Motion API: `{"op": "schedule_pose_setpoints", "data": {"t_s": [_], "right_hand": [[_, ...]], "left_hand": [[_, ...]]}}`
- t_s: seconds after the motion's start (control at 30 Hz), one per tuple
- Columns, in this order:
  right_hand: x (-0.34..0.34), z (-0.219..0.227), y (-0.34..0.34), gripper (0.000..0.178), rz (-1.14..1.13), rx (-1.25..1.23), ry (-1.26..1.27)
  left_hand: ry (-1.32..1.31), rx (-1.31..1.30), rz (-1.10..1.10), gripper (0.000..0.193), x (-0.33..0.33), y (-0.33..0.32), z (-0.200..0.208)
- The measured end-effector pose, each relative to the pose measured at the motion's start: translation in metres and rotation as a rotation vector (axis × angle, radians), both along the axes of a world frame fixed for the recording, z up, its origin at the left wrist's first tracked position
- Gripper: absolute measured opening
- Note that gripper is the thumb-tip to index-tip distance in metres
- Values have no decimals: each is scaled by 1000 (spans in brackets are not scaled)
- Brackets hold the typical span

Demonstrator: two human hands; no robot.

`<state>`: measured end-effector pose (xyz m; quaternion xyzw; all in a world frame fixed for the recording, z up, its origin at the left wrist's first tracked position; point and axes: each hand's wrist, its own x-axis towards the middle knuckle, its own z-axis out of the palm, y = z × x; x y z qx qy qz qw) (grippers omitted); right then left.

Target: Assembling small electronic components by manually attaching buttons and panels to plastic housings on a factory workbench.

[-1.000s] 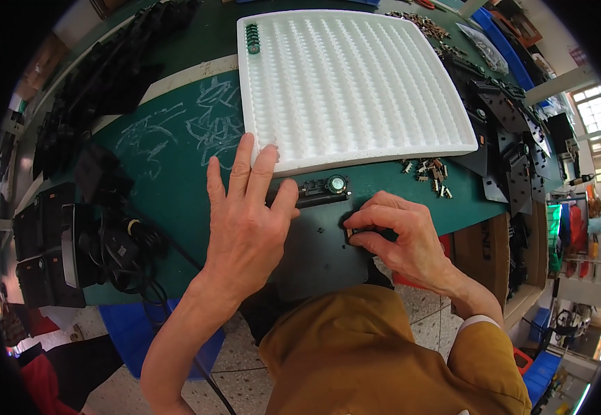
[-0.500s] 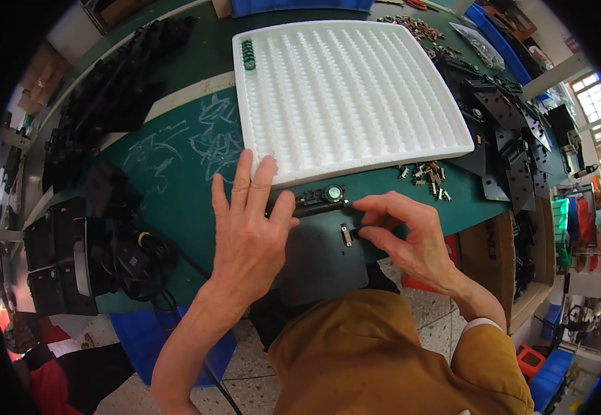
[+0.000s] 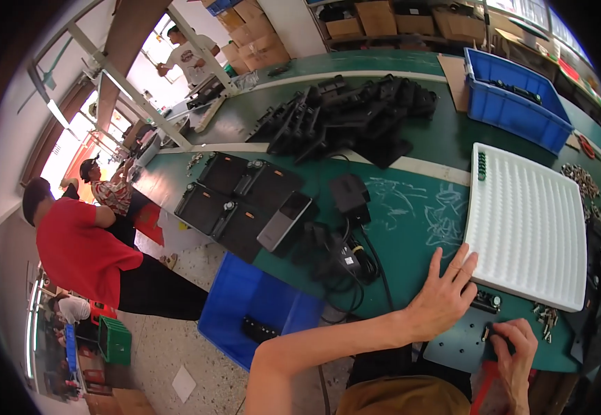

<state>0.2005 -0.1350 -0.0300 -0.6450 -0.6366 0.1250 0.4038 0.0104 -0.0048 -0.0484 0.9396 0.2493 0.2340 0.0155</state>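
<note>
A dark flat plate (image 3: 458, 344) lies at the bench's front edge, below the white ribbed foam tray (image 3: 526, 228). Along the plate's far edge runs a black bar with a small round silvery part (image 3: 495, 301). My left hand (image 3: 442, 301) has its fingers spread, fingertips at the tray's near left corner, its lower fingers beside the bar. On the plate sits a small brownish metal-and-board piece (image 3: 485, 333). My right hand (image 3: 517, 351) is curled with fingertips close together beside that piece; what they pinch, if anything, is hidden. Small green parts (image 3: 482, 166) stand in the tray's far left corner.
Loose small metal parts (image 3: 545, 321) lie right of the plate. Left are a black adapter with cables (image 3: 350, 197), a grey power bank-like block (image 3: 285, 220) and black panels (image 3: 228, 173). A blue bin (image 3: 514, 114) stands at the back. People work at far left.
The view has swung left, so the bench, tray and both hands appear farther right. My right fingertips have come closer together beside the small piece. My left hand stays at the tray corner.
</note>
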Motion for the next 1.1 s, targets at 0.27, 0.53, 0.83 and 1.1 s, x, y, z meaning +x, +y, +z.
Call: {"op": "schedule_pose_setpoints", "data": {"t_s": [0.27, 0.53, 0.83, 1.1], "right_hand": [[-6, 5, 5, 21, 27, 15, -92], [-5, 6, 5, 21, 35, -3, -127], [3, -2, -5, 45, -124, -122, 296], [15, -3, 6, 51, -179, -141, 325]], "left_hand": [[15, -14, 7, 24, -1, 5, 0], [-12, -41, -20, 25, 0, 7, 0], [-53, -68, -29, 23, -3, -1, 2], [38, -7, -33, 26, -6, 5, 10]]}}
